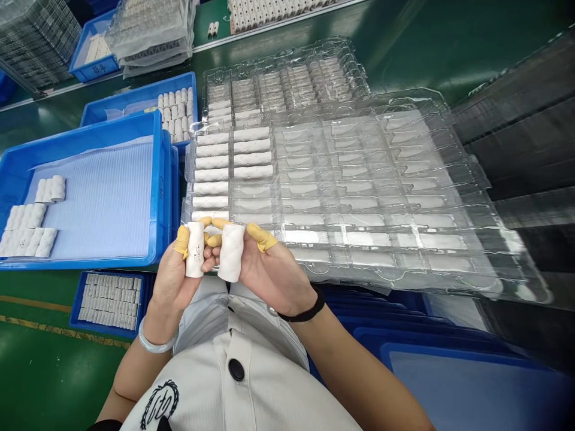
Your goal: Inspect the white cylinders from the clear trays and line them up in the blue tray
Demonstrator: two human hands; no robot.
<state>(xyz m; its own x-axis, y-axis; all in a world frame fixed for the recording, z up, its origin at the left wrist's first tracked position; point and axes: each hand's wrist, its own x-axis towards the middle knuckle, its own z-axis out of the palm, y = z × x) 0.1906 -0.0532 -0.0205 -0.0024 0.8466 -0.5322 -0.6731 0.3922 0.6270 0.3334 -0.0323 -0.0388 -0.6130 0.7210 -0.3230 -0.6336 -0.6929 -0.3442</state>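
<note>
My left hand (173, 272) is closed round a white, wavy-sided cylinder (194, 254) that has small dark writing on its side. A second white wavy cylinder (231, 254), wider and with faint marks, is in my right hand (276, 272). Yellow finger cots cover the thumbs and some fingertips of both hands. The two pieces are held upright side by side, slightly apart, just in front of the clear plastic tray (305, 179). White cylinders lie in rows in that tray's left columns; the other pockets show pale paper beneath.
At left stands a blue bin (155, 197) with several white cylinders on lined paper. Another blue bin (188, 87) of cylinders is behind it, and a small blue crate (74, 314) sits lower left. More clear trays (287, 84) lie behind. Blue bins (471, 359) are stacked at lower right.
</note>
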